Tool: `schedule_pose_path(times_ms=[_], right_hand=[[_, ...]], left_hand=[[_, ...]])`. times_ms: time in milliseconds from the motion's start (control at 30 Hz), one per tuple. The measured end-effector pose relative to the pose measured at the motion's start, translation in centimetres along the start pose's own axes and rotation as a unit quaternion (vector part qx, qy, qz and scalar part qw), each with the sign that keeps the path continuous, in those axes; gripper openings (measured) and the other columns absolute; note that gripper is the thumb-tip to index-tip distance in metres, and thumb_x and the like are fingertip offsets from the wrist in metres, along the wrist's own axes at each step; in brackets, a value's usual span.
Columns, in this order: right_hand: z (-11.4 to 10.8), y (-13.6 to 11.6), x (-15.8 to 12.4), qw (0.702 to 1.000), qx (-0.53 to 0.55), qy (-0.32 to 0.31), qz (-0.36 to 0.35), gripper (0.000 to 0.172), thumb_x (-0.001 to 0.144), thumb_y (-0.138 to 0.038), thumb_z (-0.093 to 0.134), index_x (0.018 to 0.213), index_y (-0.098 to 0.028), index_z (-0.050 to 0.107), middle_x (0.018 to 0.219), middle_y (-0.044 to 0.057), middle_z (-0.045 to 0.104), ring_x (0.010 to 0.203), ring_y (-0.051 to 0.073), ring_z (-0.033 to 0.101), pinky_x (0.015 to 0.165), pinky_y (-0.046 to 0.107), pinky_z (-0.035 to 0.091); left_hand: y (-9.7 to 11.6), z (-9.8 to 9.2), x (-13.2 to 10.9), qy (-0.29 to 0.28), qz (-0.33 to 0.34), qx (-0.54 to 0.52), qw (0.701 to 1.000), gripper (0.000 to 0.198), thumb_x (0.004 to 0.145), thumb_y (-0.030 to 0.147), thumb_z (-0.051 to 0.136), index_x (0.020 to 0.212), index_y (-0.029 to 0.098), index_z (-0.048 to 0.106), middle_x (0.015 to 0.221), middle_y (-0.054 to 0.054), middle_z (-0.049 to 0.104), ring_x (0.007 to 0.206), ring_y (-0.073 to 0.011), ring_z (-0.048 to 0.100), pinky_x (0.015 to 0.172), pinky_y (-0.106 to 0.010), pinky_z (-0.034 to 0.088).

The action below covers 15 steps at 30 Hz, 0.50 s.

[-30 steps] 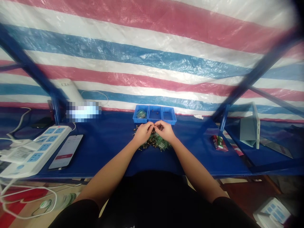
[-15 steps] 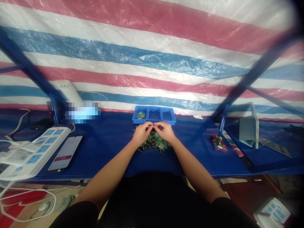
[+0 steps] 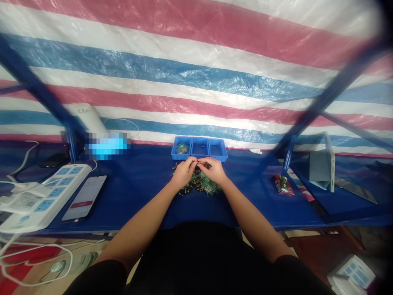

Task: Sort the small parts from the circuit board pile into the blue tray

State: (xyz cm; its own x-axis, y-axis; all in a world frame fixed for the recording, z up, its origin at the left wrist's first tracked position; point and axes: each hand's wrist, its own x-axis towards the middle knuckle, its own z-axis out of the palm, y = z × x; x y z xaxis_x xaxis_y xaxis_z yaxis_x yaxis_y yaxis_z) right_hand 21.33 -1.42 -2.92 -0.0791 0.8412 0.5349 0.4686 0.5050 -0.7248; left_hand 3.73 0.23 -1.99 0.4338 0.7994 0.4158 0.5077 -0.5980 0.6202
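My left hand [image 3: 183,172] and my right hand [image 3: 215,170] meet fingertip to fingertip over a pile. Both are closed in a pinch, and whatever sits between the fingers is too small to name. Beneath them lies the pile of small dark and brass-coloured screw-like pieces [image 3: 185,190] mixed with clear green pieces [image 3: 210,187]; the hands cover part of it. Just beyond the fingers stands a blue tray [image 3: 219,158] with three compartments. Green pieces [image 3: 182,148] fill part of its left compartment, and a few tiny pieces lie in the middle one.
To the left are a white power strip [image 3: 46,196] with cables and a phone [image 3: 84,198]. A small red box [image 3: 283,185] and a propped tablet [image 3: 328,162] stand to the right. Blue frame posts [image 3: 71,141] rise on both sides, before a striped sheet [image 3: 196,78].
My fingertips have shifted very slightly against each other above the pile. Nothing else has visibly moved.
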Motion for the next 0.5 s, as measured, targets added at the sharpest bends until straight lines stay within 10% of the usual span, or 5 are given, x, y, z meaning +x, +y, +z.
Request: schedule_pose_path(times_ms=[500], right_hand=[[-0.09, 0.11, 0.05, 1.0, 0.003, 0.017, 0.003, 0.024, 0.085, -0.037, 0.061, 0.101, -0.022, 0.072, 0.09, 0.006, 0.072, 0.075, 0.019, 0.067, 0.073, 0.033, 0.057]], left_hand=[[-0.01, 0.06, 0.09, 0.021, -0.004, 0.017, 1.0, 0.023, 0.097, 0.037, 0.038, 0.106, 0.024, 0.055, 0.068, 0.003, 0.06, 0.059, -0.0138, 0.054, 0.058, -0.024, 0.035]])
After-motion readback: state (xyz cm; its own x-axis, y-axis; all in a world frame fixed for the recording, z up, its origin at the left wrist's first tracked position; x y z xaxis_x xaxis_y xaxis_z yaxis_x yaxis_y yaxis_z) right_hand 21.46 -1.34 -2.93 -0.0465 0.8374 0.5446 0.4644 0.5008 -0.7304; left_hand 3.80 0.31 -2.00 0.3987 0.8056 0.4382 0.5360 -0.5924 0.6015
